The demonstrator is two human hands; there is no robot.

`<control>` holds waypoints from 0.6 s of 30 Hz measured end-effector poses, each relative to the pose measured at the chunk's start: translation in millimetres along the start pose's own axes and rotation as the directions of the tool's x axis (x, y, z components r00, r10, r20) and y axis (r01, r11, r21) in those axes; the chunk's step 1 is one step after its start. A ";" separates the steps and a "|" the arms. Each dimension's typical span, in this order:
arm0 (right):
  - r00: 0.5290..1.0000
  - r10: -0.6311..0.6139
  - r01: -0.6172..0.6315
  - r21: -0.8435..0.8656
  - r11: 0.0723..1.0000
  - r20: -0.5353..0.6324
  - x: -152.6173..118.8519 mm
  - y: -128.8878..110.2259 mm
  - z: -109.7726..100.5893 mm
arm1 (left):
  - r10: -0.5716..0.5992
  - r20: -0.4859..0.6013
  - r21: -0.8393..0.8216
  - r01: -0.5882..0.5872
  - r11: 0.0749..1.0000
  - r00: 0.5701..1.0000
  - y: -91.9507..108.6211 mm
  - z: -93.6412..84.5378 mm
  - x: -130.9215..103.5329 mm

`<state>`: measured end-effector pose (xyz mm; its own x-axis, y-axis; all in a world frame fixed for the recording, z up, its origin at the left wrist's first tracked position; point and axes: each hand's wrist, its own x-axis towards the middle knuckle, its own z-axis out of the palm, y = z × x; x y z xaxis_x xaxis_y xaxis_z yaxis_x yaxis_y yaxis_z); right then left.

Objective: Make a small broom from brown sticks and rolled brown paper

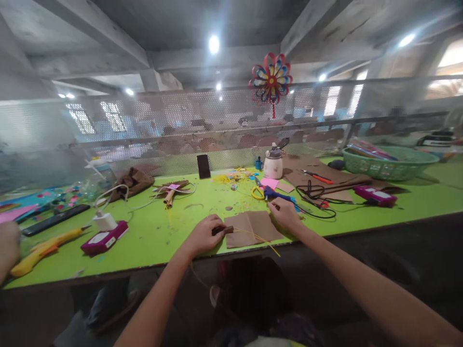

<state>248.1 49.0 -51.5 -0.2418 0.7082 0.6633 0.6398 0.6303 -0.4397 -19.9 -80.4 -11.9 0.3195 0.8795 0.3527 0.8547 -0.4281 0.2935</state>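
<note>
- Brown roll (229,230) trailing thin yellow strands (276,252), at the left edge of the creased brown sheet (265,223); left hand (205,235) fingers pinch it.
- Right hand (287,215) at the sheet's right edge, fingers curled; whether pinching anything, I cannot tell.
- Beyond the sheet, yellow-handled scissors (257,194).
- Right of the sheet, purple box (375,195); white label too blurred to read.

The paper sheet (256,223) is plain brown, the strands (257,236) across it yellow, the tabletop (148,241) around it lime green, the glue gun (278,194) behind it dark blue.
</note>
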 end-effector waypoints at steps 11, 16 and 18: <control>0.923 0.078 -0.001 -0.199 0.980 0.377 95.5 51.6 -22.3 | -0.027 0.033 -0.033 0.028 0.999 0.999 5.7 -2.0 2.7; 0.864 0.134 0.029 -0.313 0.949 0.485 97.9 71.6 0.5 | -0.031 0.047 -0.028 0.032 0.999 0.998 5.0 -3.1 3.3; 0.868 0.144 0.034 -0.346 0.938 0.476 92.1 73.7 8.0 | -0.037 0.055 -0.033 0.039 0.999 0.998 5.3 -3.4 3.8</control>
<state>267.1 163.2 -27.6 -0.4648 0.8567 0.2238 0.8441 0.5050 -0.1801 -15.6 -80.0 -5.9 0.3094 0.9050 0.2921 0.8525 -0.4001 0.3364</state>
